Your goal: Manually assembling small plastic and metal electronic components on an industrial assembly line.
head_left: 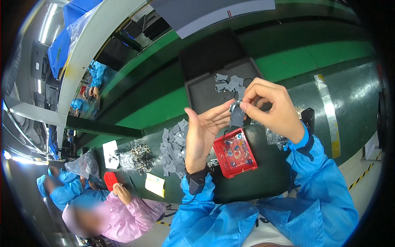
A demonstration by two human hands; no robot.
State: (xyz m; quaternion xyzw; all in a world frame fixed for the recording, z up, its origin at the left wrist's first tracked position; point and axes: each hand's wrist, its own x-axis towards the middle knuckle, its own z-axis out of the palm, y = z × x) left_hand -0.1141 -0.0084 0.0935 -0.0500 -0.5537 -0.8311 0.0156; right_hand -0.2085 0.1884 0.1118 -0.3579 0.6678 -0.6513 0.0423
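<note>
A small flat grey piece [236, 117] with a shiny round part at its upper end hangs between my hands, over the red tray [249, 168]. My right hand [269, 103] pinches its upper end between thumb and fingertips. My left hand [203, 133] is open, thumb raised and fingers stretched out, with the fingertips against the piece's side. Small metal and blue parts lie in the red tray. Beyond my hands, a black tray [197, 92] holds several similar grey pieces [230, 83] with dark cords.
Left of my left hand lie a heap of grey pieces [173, 148], a pile of small metal parts [142, 158] and a yellow-and-white paper [155, 185]. Clear plastic bags [273, 138] lie by my right wrist. A person in pink [131, 218] works at the left, near a red container [110, 180].
</note>
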